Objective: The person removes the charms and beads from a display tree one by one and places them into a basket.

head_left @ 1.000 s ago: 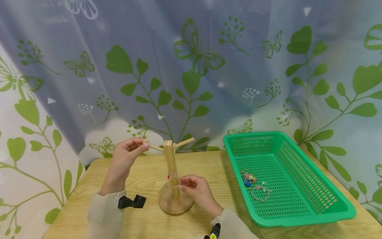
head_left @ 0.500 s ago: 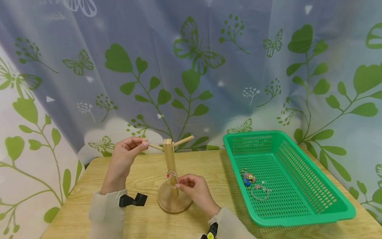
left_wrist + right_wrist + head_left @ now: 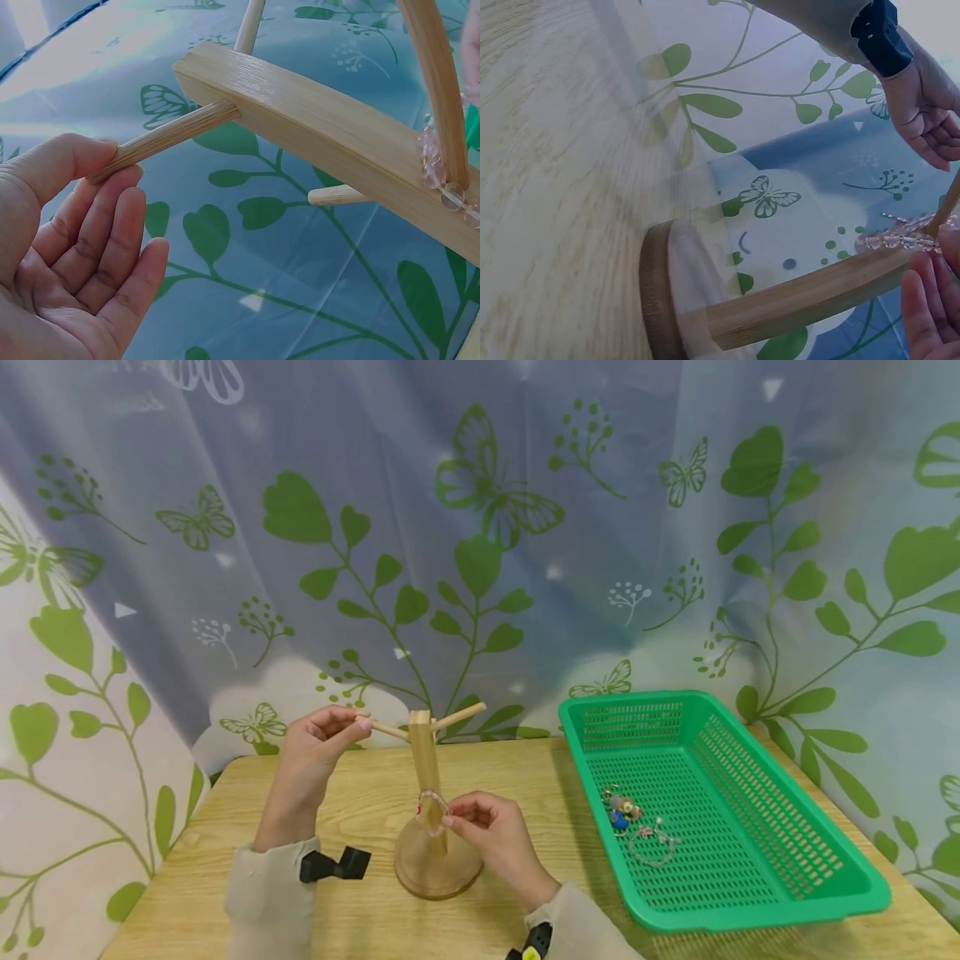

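A wooden stand (image 3: 427, 764) with a round base and several pegs stands upright on the table. My left hand (image 3: 311, 756) pinches the end of its upper left peg (image 3: 176, 139) between thumb and index finger; the other fingers are loosely bent. Low on the post, my right hand (image 3: 497, 835) pinches a beaded bracelet (image 3: 889, 241) of clear and pale pink beads. The bracelet loops around a lower peg (image 3: 439, 97) close to the post, as the left wrist view shows. Part of the right hand is outside the right wrist view.
A green plastic basket (image 3: 637, 906) stands to the right on the wooden table (image 3: 352, 810). Inside lie another beaded bracelet (image 3: 651, 862) and a small cluster of colourful charms (image 3: 621, 812). A patterned curtain (image 3: 375, 552) hangs behind the table.
My right hand and the bracelet have shifted slightly upward along the post. My left hand keeps its pinch on the upper peg.
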Action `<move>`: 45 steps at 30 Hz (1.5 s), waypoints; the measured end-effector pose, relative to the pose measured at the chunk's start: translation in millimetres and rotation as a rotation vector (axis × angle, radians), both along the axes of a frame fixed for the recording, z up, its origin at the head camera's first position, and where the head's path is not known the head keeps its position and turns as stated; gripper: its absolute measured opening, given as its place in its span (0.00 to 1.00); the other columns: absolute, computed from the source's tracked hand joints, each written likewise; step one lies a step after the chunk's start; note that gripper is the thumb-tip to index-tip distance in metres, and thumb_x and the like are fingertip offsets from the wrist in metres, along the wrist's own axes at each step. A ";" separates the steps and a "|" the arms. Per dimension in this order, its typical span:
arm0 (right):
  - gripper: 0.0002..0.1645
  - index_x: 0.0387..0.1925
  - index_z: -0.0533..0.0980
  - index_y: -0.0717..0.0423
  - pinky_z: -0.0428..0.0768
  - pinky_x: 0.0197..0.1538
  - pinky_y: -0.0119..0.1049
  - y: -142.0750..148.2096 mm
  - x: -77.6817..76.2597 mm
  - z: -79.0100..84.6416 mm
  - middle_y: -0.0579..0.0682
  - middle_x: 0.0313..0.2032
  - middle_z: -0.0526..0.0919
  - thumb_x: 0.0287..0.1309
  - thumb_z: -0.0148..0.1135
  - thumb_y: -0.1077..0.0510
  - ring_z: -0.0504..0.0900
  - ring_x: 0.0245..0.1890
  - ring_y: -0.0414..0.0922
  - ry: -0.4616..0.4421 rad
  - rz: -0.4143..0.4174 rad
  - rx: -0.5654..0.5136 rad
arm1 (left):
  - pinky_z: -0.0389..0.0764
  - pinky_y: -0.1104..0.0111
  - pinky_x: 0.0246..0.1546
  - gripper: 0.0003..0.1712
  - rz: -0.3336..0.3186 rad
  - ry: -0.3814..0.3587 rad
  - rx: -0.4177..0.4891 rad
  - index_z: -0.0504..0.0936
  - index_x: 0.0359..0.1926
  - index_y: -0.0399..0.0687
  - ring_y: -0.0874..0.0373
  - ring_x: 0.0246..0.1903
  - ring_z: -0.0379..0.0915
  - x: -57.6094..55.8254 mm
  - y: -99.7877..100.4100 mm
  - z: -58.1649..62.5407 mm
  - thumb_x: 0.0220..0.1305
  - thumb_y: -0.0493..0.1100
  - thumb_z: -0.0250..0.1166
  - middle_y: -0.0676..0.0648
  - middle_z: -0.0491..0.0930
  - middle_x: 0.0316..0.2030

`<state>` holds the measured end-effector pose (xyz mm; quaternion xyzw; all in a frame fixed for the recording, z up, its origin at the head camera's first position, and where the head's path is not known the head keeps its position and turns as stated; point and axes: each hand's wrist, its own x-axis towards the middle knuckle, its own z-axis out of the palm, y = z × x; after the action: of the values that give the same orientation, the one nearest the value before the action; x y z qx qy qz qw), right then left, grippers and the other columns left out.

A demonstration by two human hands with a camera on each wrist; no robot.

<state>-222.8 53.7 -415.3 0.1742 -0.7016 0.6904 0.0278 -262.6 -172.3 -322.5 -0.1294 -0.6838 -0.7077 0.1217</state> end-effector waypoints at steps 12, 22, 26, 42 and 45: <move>0.10 0.37 0.80 0.69 0.80 0.34 0.28 -1.2 -3.7 -5.2 0.65 0.34 0.82 0.54 0.66 0.65 0.80 0.29 0.35 0.126 0.004 -0.055 | 0.78 0.73 0.35 0.07 0.024 0.015 0.016 0.84 0.30 0.52 0.63 0.28 0.76 0.3 2.6 0.0 0.59 0.34 0.66 0.57 0.82 0.28; 0.10 0.37 0.80 0.69 0.80 0.36 0.28 -2.9 0.8 3.9 0.64 0.35 0.82 0.55 0.66 0.64 0.80 0.31 0.35 0.129 0.013 -0.061 | 0.77 0.72 0.37 0.04 0.031 -0.002 -0.004 0.84 0.31 0.51 0.63 0.29 0.77 0.7 2.1 1.1 0.58 0.37 0.68 0.57 0.81 0.28; 0.11 0.38 0.80 0.68 0.81 0.37 0.30 -3.1 2.3 7.3 0.64 0.37 0.82 0.55 0.66 0.63 0.81 0.33 0.36 0.141 0.026 -0.070 | 0.78 0.72 0.37 0.03 0.029 -0.003 0.004 0.84 0.30 0.51 0.62 0.29 0.77 -0.1 1.9 1.5 0.58 0.37 0.68 0.55 0.81 0.29; 0.12 0.40 0.80 0.67 0.82 0.41 0.35 -5.3 7.0 21.2 0.64 0.38 0.84 0.57 0.65 0.62 0.84 0.37 0.40 0.138 0.097 -0.118 | 0.77 0.72 0.37 0.05 0.021 -0.005 -0.004 0.83 0.30 0.52 0.63 0.28 0.76 0.0 1.3 1.7 0.59 0.36 0.67 0.56 0.81 0.27; 0.11 0.39 0.80 0.67 0.82 0.39 0.34 -4.8 8.4 22.9 0.63 0.37 0.84 0.56 0.65 0.62 0.84 0.35 0.40 0.151 0.091 -0.101 | 0.78 0.72 0.37 0.06 0.024 -0.010 -0.006 0.83 0.30 0.52 0.63 0.28 0.77 0.1 1.3 1.2 0.59 0.35 0.66 0.57 0.80 0.27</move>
<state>-214.4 48.9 -392.4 0.2557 -0.6533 0.7103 0.0580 -262.5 -170.9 -321.2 -0.1181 -0.6880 -0.7048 0.1262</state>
